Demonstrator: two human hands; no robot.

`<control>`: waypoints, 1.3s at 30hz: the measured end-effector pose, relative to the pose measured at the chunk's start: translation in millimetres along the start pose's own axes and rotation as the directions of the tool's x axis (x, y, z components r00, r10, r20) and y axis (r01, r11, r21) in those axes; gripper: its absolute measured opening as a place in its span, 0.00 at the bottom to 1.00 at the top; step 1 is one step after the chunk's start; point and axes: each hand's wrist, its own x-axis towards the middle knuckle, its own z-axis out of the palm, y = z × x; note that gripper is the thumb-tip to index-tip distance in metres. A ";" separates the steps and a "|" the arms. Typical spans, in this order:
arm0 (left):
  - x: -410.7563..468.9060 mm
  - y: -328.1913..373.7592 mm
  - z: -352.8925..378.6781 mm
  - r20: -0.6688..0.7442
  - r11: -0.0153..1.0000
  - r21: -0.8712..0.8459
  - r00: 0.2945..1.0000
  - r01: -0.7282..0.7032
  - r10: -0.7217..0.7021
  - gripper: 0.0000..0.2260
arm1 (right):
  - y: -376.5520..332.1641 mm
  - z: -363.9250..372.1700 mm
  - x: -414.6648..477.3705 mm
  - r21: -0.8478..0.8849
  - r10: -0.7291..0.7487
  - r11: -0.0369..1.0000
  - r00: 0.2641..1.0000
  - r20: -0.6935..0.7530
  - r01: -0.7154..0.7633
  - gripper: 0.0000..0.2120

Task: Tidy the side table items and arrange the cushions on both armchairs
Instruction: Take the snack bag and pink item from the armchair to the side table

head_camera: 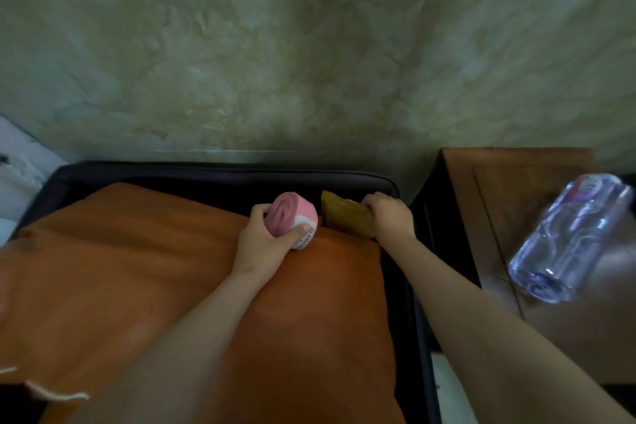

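A large orange cushion [144,268] fills the seat of a dark armchair [220,173]. My left hand [265,241] grips a pink roll with a white label [294,218] at the cushion's back right corner. My right hand [389,215] grips a small mustard-yellow packet [339,215] that stands between the cushion and the chair's right side. On the wooden side table [488,182] to the right, a clear plastic water bottle [571,237] lies on its side, blurred.
A pale green textured wall [309,62] rises right behind the armchair and table. Something white [20,162] shows at the left edge. A frayed cord [55,392] lies at the bottom left corner.
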 end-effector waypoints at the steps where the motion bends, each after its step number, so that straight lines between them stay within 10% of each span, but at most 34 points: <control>1: -2.2 6.6 -2.9 0.012 1.000 0.025 1.000 -0.011 0.011 0.27 | -3.4 -11.6 -6.6 0.007 -0.007 1.000 1.000 -0.008 0.007 0.11; 17: -113.9 106.2 -77.1 0.050 0.951 0.064 0.953 -0.302 0.300 0.27 | -61.1 -225.3 -170.5 -0.159 0.037 0.981 0.918 -0.395 -0.108 0.11; 39: -286.5 193.9 85.6 0.222 0.893 0.076 0.880 -0.444 0.419 0.29 | 115.4 -336.2 -384.9 0.153 0.244 0.967 0.921 -0.305 -0.205 0.05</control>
